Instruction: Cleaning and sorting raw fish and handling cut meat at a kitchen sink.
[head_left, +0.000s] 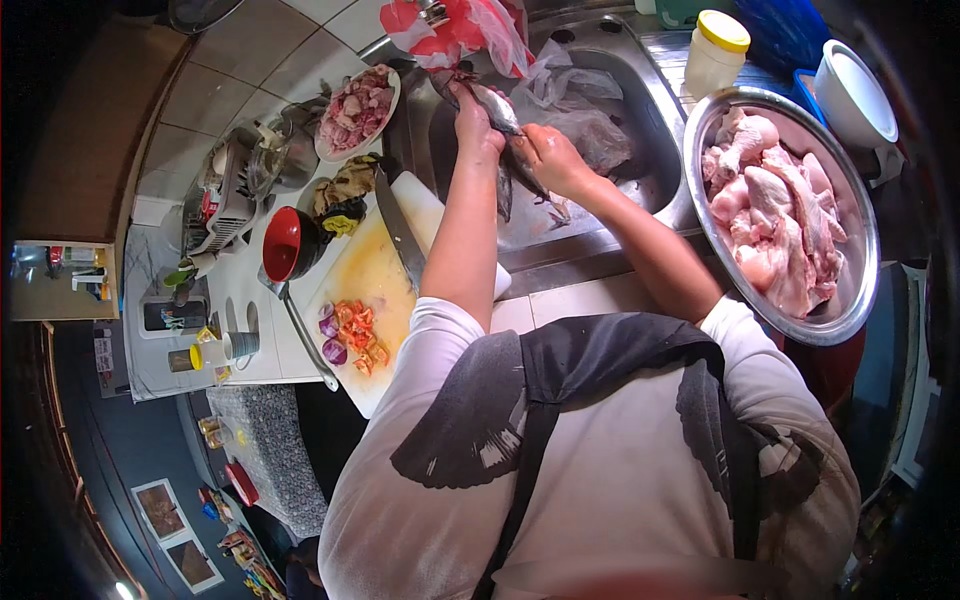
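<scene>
Over the stainless steel sink (555, 244), my left hand (480, 124) grips a silvery whole fish (495, 109) around its body. The fingers of my right hand (559, 161) pinch that fish at its lower end, where the fingertips partly hide it. Below the hands, more whole fish (505, 196) lie in the sink, their tails toward me. Clear plastic bags (592, 139) are bunched in the basin beyond my right hand. A red and white plastic bag (457, 34) hangs at the faucet, just past the held fish.
A metal basin (862, 300) of raw chicken stands right of the sink. Left are a cutting board (375, 270) with chopped tomatoes (361, 330), onion pieces (332, 337) and a large knife (397, 225). Nearby stand a red-and-black bowl (289, 244), a ladle (307, 334) and a meat plate (322, 146).
</scene>
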